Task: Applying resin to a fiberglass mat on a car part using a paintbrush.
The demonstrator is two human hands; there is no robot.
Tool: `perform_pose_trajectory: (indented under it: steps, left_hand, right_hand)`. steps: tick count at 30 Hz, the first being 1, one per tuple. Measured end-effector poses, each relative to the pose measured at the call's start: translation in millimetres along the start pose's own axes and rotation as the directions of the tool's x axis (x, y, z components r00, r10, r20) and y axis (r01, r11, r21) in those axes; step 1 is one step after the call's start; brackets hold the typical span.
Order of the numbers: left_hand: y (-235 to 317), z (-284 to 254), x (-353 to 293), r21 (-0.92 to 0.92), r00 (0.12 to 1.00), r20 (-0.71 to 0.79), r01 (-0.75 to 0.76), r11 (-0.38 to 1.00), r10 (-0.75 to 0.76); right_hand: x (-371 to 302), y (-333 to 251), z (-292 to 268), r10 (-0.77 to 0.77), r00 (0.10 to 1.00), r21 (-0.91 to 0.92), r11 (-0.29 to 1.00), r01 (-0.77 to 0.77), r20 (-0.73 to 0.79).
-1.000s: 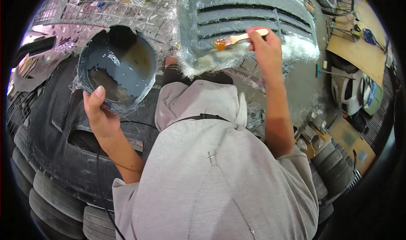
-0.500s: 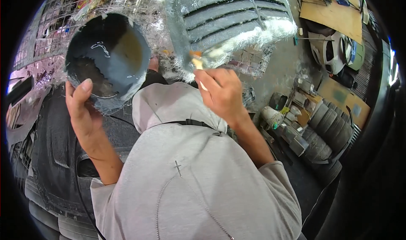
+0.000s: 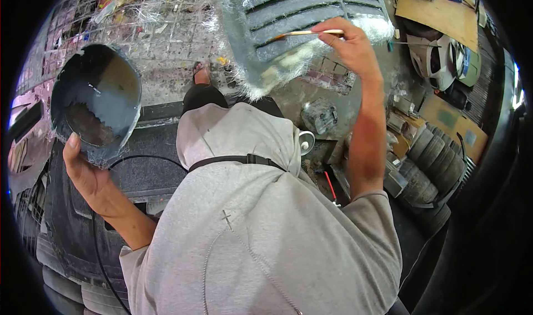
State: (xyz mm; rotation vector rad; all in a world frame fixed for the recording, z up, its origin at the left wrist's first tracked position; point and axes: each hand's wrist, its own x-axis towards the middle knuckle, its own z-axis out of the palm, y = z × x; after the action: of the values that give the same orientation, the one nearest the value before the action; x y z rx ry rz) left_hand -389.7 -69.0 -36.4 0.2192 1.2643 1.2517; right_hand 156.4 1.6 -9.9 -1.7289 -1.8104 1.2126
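Workshop floor below: right hand [image 3: 351, 47] pinches a brush [image 3: 302, 33] lying crosswise on the louvred panel [image 3: 302, 15]; left hand [image 3: 84, 170] clasps the bucket [image 3: 95, 101].

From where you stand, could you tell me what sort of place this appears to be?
Probably a car body or fibreglass repair workshop: the right hand holds a brush on a louvred grey panel fringed with glass fibre, the left hand holds a bucket, and tyres are stacked nearby.

grey short-sleeved hooded top [image 3: 266, 243] | black strap [image 3: 236, 160] | bare forearms
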Motion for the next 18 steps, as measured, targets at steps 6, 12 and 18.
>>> perform_pose_trajectory:
  steps: [6,12,18]
  left_hand:
    - [0.4,-15.4,-19.5,-0.037,0.999,-0.047,-0.021,0.999,0.019]
    - [-11.2,58.1,-48.1,0.170,0.989,-0.050,-0.128,0.977,0.139]
    - [-18.4,127.1,-54.4,0.178,0.976,0.197,-0.129,0.976,0.093]
  right_hand:
    - [-8.9,-27.9,-35.7,-0.080,0.992,-0.226,0.972,0.056,-0.099]
    - [-60.0,-111.1,-12.3,-0.269,0.890,0.160,0.925,0.346,-0.367]
    - [-27.4,-145.1,74.9,-0.660,0.719,-0.060,0.745,0.665,-0.217]
